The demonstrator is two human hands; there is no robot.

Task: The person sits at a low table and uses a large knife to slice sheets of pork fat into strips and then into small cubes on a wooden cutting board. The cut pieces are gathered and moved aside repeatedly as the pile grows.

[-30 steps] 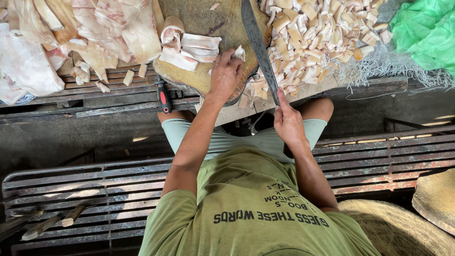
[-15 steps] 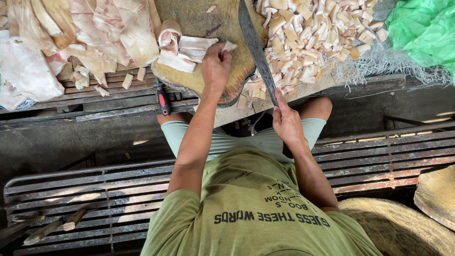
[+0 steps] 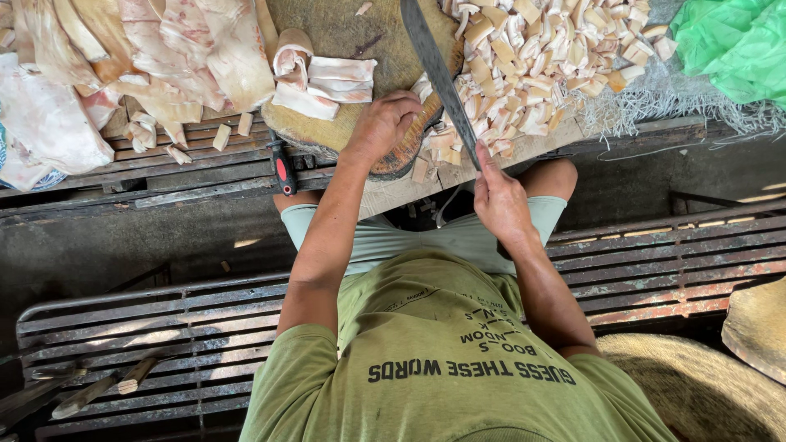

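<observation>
A rough wooden worktop [image 3: 524, 151] is seen from above, with dark rusted metal slats below it. A round wooden chopping block [image 3: 344, 37] is set on it at twelve o'clock. A long knife [image 3: 438, 74] is gripped by the right hand [image 3: 501, 200], fingers closed tight round the handle; its long axis runs from five o'clock to eleven o'clock, the blade pointed away from the body across the block's right edge. The left hand [image 3: 385, 123] is laid on the block's near rim, fingers curled, nothing seen to be held. Pale meat strips [image 3: 323, 78] are stacked on the block at eleven o'clock from that hand. A heap of cut pieces [image 3: 540, 57] is spread on sacking at one o'clock. Large uncut slabs [image 3: 164, 49] are piled at ten o'clock. A green plastic bag [image 3: 737, 41] is noted at two o'clock, contents not visible.
</observation>
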